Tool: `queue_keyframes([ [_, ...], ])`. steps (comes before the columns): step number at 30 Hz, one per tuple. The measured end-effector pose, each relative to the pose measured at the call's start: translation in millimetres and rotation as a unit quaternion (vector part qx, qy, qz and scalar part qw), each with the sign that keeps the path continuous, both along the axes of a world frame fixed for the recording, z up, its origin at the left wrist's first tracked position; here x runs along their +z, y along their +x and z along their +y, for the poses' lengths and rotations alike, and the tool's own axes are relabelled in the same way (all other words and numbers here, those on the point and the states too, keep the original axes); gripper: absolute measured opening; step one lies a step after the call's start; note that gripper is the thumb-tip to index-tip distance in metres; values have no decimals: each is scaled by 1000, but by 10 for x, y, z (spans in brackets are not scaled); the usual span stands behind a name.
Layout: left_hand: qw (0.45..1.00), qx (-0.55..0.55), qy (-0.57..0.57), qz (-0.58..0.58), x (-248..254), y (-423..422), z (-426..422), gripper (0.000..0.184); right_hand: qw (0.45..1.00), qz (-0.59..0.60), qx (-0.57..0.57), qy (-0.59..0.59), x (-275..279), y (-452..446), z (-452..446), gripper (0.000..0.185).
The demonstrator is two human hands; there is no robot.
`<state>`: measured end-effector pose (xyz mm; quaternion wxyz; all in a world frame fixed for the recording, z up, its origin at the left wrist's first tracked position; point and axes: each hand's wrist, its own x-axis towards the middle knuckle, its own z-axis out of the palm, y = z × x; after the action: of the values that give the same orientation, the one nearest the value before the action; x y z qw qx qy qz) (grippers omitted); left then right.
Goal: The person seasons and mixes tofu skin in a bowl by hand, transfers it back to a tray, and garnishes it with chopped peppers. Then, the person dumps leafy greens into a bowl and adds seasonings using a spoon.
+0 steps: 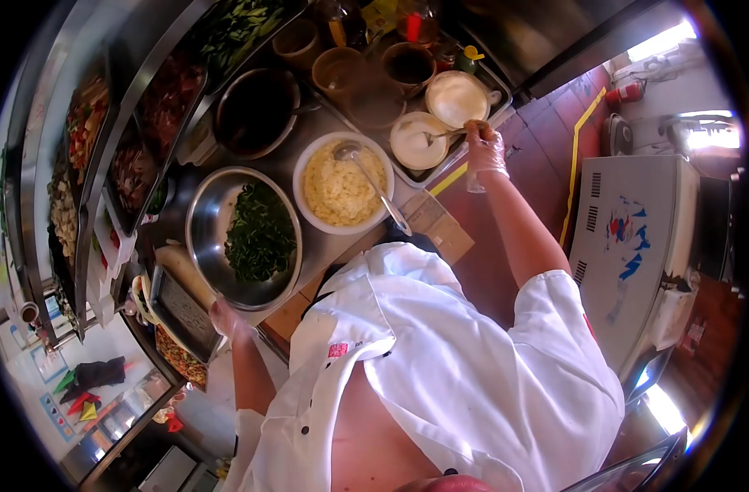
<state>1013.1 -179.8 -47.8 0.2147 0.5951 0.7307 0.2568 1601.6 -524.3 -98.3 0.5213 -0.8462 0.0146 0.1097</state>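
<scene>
My right hand (pixel 485 152), in a clear plastic glove, pinches the handle of a spoon (pixel 448 133). The spoon's bowl end dips into a round tub of white powder (pixel 409 148). A second tub of pale powder (pixel 456 97) stands just beyond it. Gloved too, my left hand (pixel 225 320) is at the near rim of a steel mixing bowl (pixel 202 221), its fingers closed on the edge and partly blurred. Chopped dark greens (pixel 261 234) lie in that bowl. Beside it, a white bowl (pixel 301 201) holds crumbled yellow food (pixel 333 184), with a ladle (pixel 374 176) resting in it.
A dark pot (pixel 258 111) and several seasoning tubs and bottles stand at the back. Ingredient pans (pixel 174 94) line the left side. A dark rectangular tray (pixel 178 307) sits near my left hand. To the right are a tiled floor (pixel 546 135) and white freezer (pixel 628 238).
</scene>
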Motion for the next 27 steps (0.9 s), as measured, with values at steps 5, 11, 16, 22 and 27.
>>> queue_keyframes([
  [5, 998, 20, -28, -47, 64, 123, -44, 54, 995, -85, 52, -8, -11, -1, -89, 28],
  [11, 996, 29, -49, -74, 85, 208, -41, 50, 993, -106, 50, -15, 18, -43, -43, 28],
  [16, 995, 37, -60, -77, 125, 237, -62, 47, 995, -87, 17, 50, -316, 57, -92, 27],
  [22, 993, 46, -75, -77, 203, 307, -155, 46, 994, -6, -43, 98, -184, 68, -136, 23],
  [27, 984, 38, -64, -160, -1, 125, -96, 43, 989, 25, -65, 127, 148, -73, 60, 23],
])
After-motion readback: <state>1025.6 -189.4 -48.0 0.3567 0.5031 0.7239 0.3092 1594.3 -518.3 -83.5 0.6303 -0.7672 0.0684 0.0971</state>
